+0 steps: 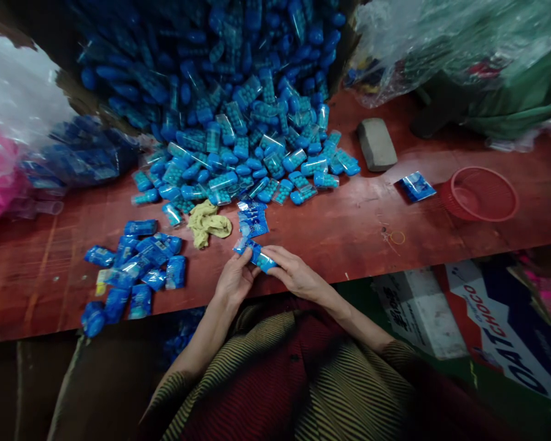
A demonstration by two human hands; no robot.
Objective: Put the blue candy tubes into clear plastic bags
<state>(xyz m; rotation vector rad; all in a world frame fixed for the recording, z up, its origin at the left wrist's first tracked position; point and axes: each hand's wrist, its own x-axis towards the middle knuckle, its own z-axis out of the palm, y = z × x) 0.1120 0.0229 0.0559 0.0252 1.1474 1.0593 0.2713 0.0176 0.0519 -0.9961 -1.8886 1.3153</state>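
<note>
left hand (233, 278) and right hand (296, 274) both pinch one blue packet (259, 256) | long axis runs left-up to right-down between them | above worktop (349, 233) edge | neither nearer

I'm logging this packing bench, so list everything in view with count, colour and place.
blue capsule pile: too many to count, back centre
wrapped blue packs: a dozen or more, front left
flat blue packets: small stack, above the hands
yellow cloth: one, centre
grey block: one, right
lone blue packet: one, right
red basket: one, far right
wooden table: one, red-brown
held blue capsule: one, in both hands
left hand
right hand
</note>
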